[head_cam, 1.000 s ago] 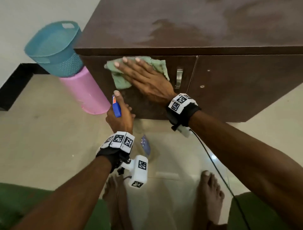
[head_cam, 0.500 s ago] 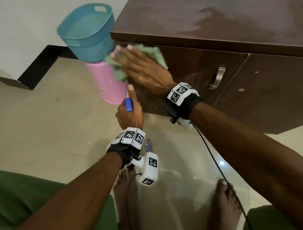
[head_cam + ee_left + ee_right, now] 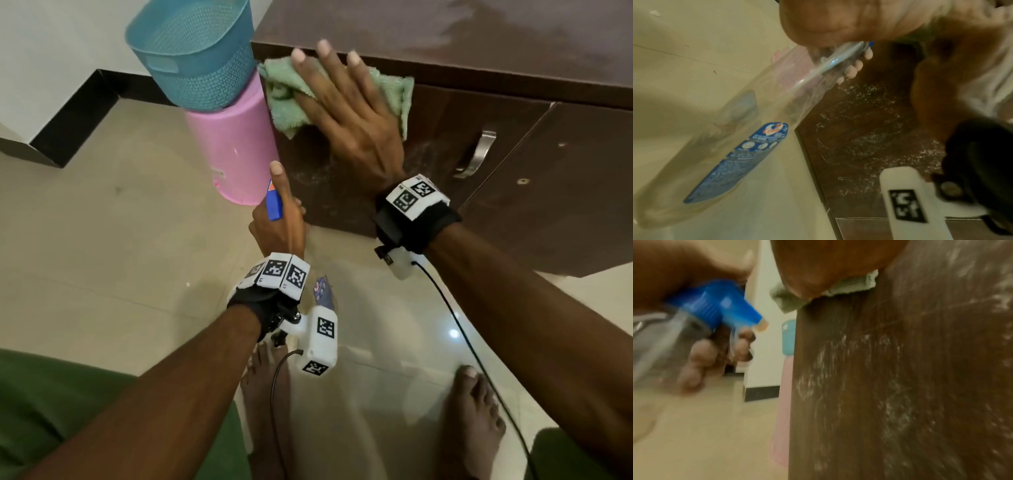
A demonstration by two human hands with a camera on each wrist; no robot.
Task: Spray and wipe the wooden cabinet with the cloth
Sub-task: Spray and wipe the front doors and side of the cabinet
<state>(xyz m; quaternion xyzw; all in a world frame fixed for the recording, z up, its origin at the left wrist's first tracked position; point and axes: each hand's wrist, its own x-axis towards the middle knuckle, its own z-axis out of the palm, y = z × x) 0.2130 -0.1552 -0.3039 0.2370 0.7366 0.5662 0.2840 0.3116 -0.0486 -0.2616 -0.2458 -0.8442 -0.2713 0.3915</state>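
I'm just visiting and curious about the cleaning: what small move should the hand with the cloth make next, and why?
Probably drag the green cloth straight down the cabinet door. The right hand presses it flat near the door's top left corner, while white spray droplets cover the wood below. The left hand only holds the spray bottle.

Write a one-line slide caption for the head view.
Right hand presses green cloth flat on wet cabinet door; left hand grips spray bottle below.
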